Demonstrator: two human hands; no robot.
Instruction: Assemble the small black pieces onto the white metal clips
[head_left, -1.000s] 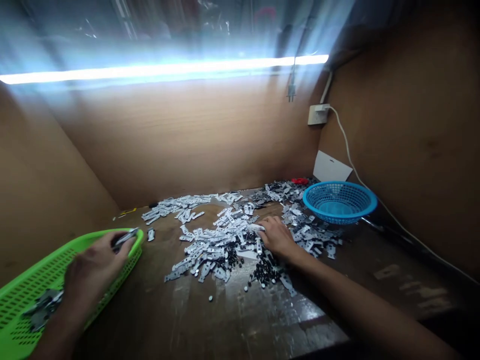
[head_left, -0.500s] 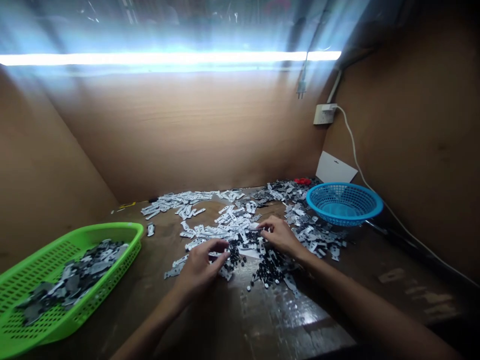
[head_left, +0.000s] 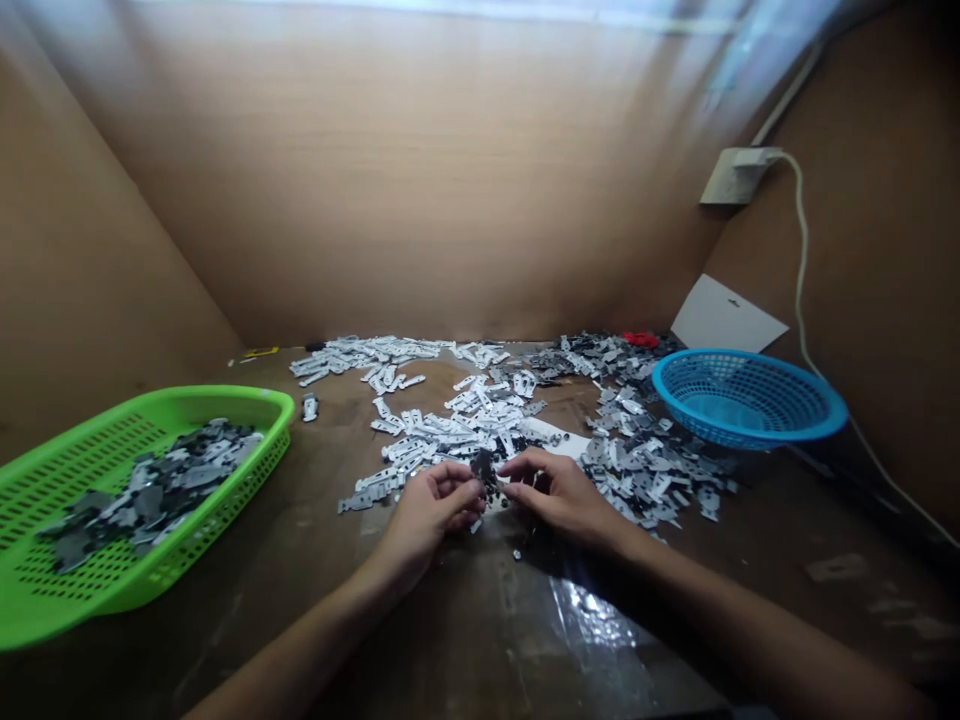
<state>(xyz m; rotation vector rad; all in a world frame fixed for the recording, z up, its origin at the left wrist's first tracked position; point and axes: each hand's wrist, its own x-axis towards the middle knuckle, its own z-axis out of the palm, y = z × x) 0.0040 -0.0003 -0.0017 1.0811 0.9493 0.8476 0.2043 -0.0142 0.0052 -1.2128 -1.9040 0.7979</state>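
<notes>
My left hand point(head_left: 442, 502) is closed, thumb tip against curled fingers, over the near edge of a pile of pale flat plates point(head_left: 450, 432). What it holds, if anything, is hidden. Facing it, my right hand point(head_left: 559, 490) is closed too, thumb and forefinger brought near each other. Something small and whitish shows at its fingertips, too small to name. Between the two hands lies a cluster of small black pieces point(head_left: 486, 468). A lone small piece point(head_left: 517, 554) rests on the brown table just in front of them.
At left stands a green basket point(head_left: 281, 420) partly filled with grey plates. A blue basket point(head_left: 750, 430) sits at right, beside grey plates point(head_left: 637, 465). Behind are a red object point(head_left: 640, 340) and a white card point(head_left: 724, 315). A white cable point(head_left: 802, 250) runs down the right wall.
My hands have drawn closer together, and the fingers of the left have closed. The black pieces near the right hand have been gathered between the hands. The camera view has tilted down.
</notes>
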